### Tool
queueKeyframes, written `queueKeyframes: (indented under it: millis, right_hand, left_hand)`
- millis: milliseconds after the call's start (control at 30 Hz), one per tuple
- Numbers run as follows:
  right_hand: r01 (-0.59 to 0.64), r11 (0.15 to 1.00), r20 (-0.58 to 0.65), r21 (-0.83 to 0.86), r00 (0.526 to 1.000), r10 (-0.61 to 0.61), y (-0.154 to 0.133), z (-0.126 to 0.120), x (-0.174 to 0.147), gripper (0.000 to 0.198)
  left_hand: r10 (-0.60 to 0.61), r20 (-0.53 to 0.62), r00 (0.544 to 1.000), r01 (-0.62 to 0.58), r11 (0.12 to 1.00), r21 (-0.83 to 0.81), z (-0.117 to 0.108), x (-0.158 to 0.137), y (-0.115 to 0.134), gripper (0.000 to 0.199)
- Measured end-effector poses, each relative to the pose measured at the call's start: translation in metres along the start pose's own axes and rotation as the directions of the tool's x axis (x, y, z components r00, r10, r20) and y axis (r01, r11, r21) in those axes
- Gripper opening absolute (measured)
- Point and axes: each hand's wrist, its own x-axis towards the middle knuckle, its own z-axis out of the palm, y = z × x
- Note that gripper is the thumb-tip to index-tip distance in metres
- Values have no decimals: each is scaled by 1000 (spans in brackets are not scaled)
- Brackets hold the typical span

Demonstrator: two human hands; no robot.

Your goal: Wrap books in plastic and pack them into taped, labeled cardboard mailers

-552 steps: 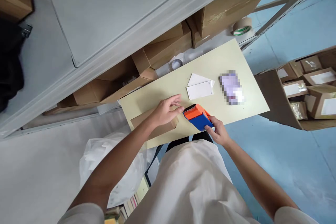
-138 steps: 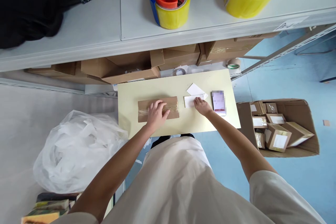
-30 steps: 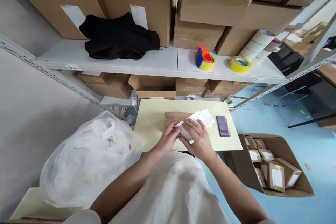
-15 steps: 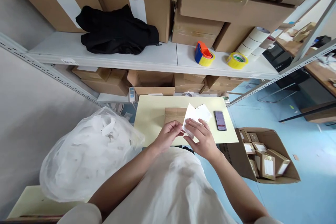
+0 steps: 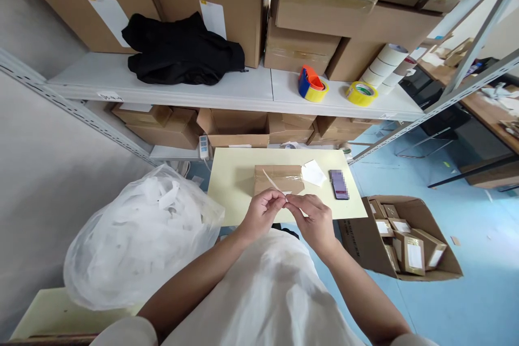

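While my left hand (image 5: 263,213) and right hand (image 5: 314,220) are meeting at the fingertips, both are pinching a white slip (image 5: 273,180) above the table's near side. Only a thin curved sliver is showing, so I'm not making out its face; my fingers are covering the near end. The taped brown box (image 5: 284,172) is lying just beyond on the table (image 5: 229,186), near edge partly hiding behind my hands. Loose white sheets (image 5: 313,173) are lying beside it, count unclear. Further right, the phone (image 5: 339,185) is showing a pixelated screen.
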Motion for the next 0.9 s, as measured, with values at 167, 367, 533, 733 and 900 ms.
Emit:
queueKeyframes:
  millis: [167,367,533,733,900]
  right_hand:
    - [-13,999,-10,40,1000,14,-6,2,-1,13]
    - [-142,974,36,178,990,137,-10,2,-5,15]
    - [-298,916,89,270,955,284,-10,0,-5,12]
    - [-404,811,167,423,915,368,-8,-1,1,13]
    - [-510,674,267,535,859,437,2,3,3,10]
  left_hand:
    - [31,-17,999,-30,999,37,-1,-3,-1,28]
    - [40,-9,999,-40,998,44,0,-5,-4,29]
    - [135,-8,991,-132,980,150,-1,-6,-5,24]
    - [254,41,966,-256,937,238,-5,-1,-7,18]
    - [219,69,973,-230,928,292,-5,4,-5,19]
